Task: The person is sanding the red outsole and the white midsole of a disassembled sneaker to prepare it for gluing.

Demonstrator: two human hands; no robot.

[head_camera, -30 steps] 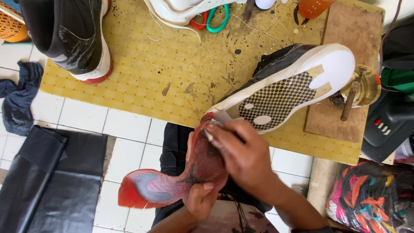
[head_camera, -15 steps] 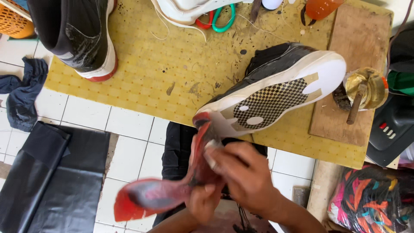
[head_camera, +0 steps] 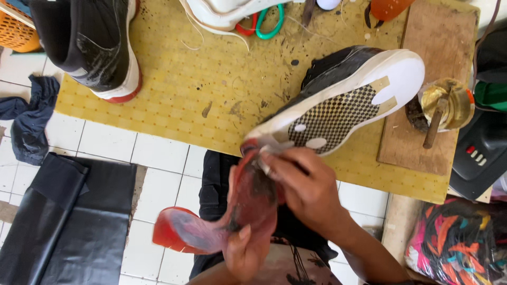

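Translucent red outsole [head_camera: 211, 232], curled and grimy inside, gripped by left hand [head_camera: 245, 256]; right hand [head_camera: 306, 190] fingers pinch its upper edge.

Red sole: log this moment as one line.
left hand: holds red sole | right hand: pulls sole's end | shoe: sideways on mat

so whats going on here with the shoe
A person is peeling a translucent red outsole off a black and white sneaker that lies sole up on a yellow mat. The left hand grips the loose sole from below; the right hand works at the end where it is still attached. A glue pot with a brush stands on a wooden board.
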